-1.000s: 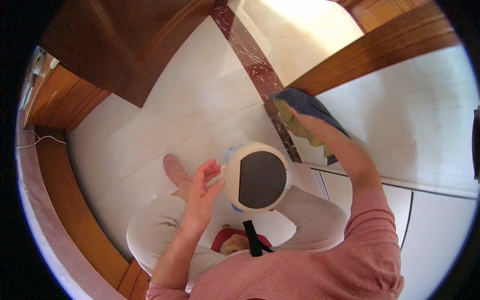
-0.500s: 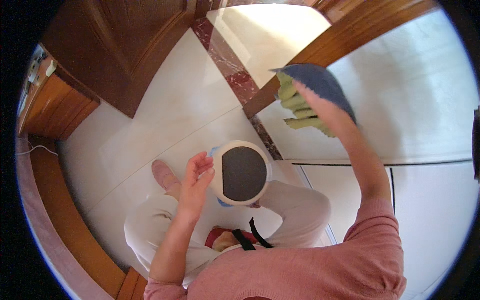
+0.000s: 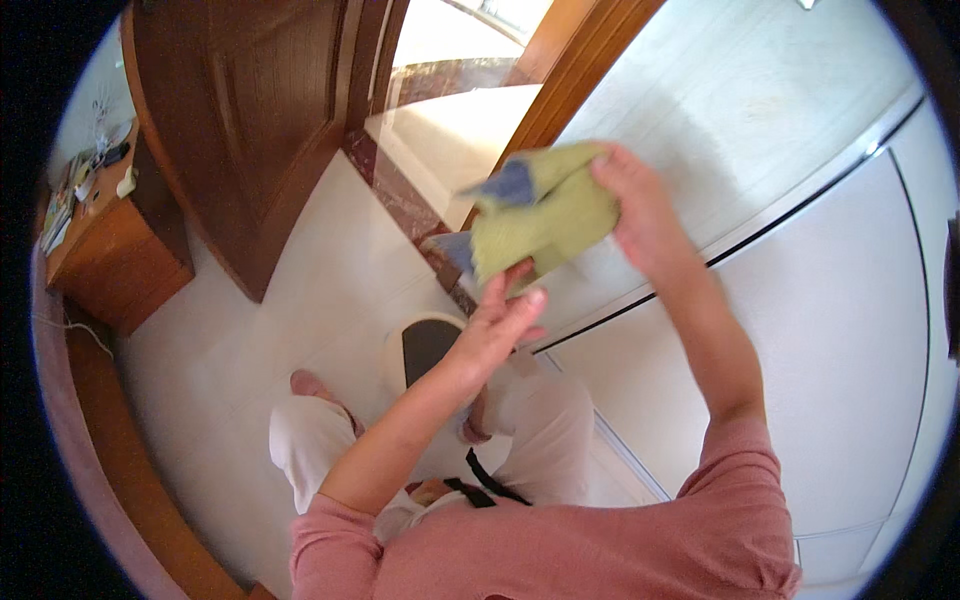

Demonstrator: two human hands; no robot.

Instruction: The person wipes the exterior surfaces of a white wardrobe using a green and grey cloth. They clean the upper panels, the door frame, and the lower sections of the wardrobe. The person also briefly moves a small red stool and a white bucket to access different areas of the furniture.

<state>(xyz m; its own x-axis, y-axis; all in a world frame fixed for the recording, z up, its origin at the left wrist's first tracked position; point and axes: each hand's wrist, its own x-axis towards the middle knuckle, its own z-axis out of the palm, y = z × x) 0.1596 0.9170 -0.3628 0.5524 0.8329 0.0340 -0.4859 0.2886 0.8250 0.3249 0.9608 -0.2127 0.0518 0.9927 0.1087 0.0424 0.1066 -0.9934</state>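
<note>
A two-sided cloth [image 3: 545, 215], yellow-green on one face and blue on the other, hangs folded in front of me at the upper middle, slightly blurred. At its right end, my right hand [image 3: 640, 205] grips it with the fingers closed on the fabric. Just under the cloth's lower edge is my left hand [image 3: 498, 322], its fingers apart and one fingertip reaching the fabric. Below, partly hidden by my left forearm, stands a round white bin [image 3: 393, 350] with a dark lid panel [image 3: 428, 345].
A brown wooden door [image 3: 235, 130] stands open at the upper left, near a wooden cabinet [image 3: 125, 255] with small items on top. White panels [image 3: 790, 300] with black seams lie to the right. A dark red stone threshold [image 3: 400, 195] crosses the pale tiled floor [image 3: 270, 345].
My right hand has brought the cloth leftward, turning more of its green side into view. My left hand has risen from beside the bin to the cloth. The view has shifted.
</note>
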